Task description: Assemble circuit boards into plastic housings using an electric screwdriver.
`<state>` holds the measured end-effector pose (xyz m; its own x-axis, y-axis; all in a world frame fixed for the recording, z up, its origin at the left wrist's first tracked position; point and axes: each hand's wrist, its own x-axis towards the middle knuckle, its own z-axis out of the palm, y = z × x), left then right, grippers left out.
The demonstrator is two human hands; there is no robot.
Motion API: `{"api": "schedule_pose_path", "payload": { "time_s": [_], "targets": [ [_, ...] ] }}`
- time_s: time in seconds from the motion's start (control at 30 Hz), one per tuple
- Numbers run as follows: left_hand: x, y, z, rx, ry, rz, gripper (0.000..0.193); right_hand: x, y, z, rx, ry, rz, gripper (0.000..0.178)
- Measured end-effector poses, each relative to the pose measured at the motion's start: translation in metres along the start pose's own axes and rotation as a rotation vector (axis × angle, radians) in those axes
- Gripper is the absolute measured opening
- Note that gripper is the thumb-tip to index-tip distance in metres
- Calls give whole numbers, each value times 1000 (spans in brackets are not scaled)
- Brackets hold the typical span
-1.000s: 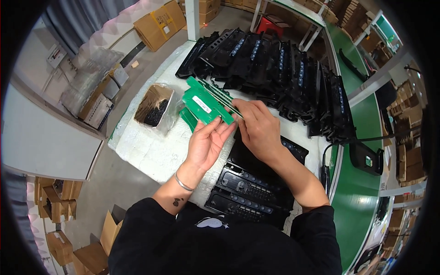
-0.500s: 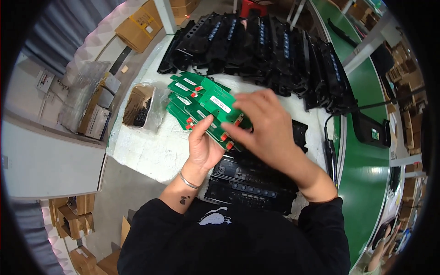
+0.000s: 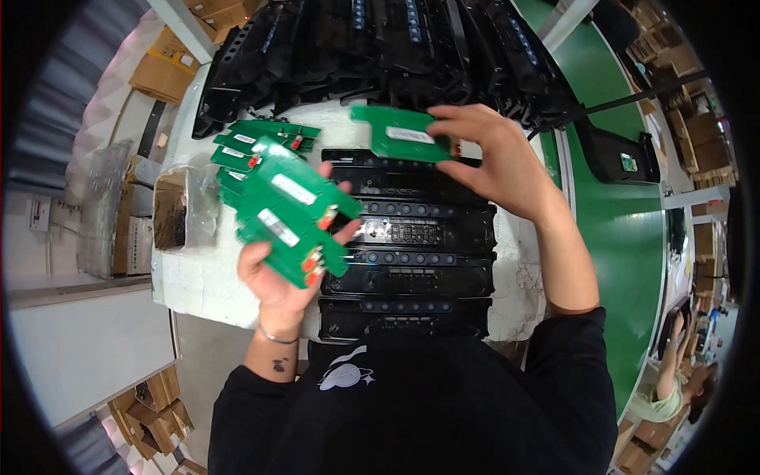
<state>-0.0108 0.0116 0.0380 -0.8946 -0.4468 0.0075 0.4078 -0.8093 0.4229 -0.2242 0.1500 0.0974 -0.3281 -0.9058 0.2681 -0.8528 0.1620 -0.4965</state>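
Observation:
My left hand (image 3: 277, 286) is closed around several green circuit boards (image 3: 253, 207) with white labels and red-and-white connectors, fanned out and slightly blurred. In my right hand (image 3: 503, 166), thumb and fingers pinch one end of a single green circuit board (image 3: 384, 141), held level above the far end of a row of black panels. Those long black plastic panels (image 3: 467, 283), with round buttons along them, lie side by side in front of me. More green boards (image 3: 305, 136) rest on the white surface beyond my left hand.
Many black plastic housings (image 3: 317, 59) are packed along the far side of the white table (image 3: 202, 286). A box lined with plastic (image 3: 169, 207) stands at the left. To the right runs a green conveyor (image 3: 609, 261) carrying a black part (image 3: 613, 150). Another person (image 3: 673, 388) is at the far right.
My right hand has lifted one circuit board off the stack and moved it right. My left hand has shifted left with the others. The view has moved, revealing the row of black panels.

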Motion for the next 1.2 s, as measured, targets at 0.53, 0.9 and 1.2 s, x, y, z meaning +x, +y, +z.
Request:
{"api": "schedule_pose_path", "payload": {
  "time_s": [0.53,0.9,1.2],
  "targets": [
    [-8,-5,-25,-96,90,-107,83,-26,35,59,-238,-106,-62,28],
    [-3,-10,-35,-28,140,-148,83,-32,44,51,-126,53,-6,27],
    [0,-11,-39,-63,151,-167,84,-34,44,53,-22,78,40,17]
  ]
}}
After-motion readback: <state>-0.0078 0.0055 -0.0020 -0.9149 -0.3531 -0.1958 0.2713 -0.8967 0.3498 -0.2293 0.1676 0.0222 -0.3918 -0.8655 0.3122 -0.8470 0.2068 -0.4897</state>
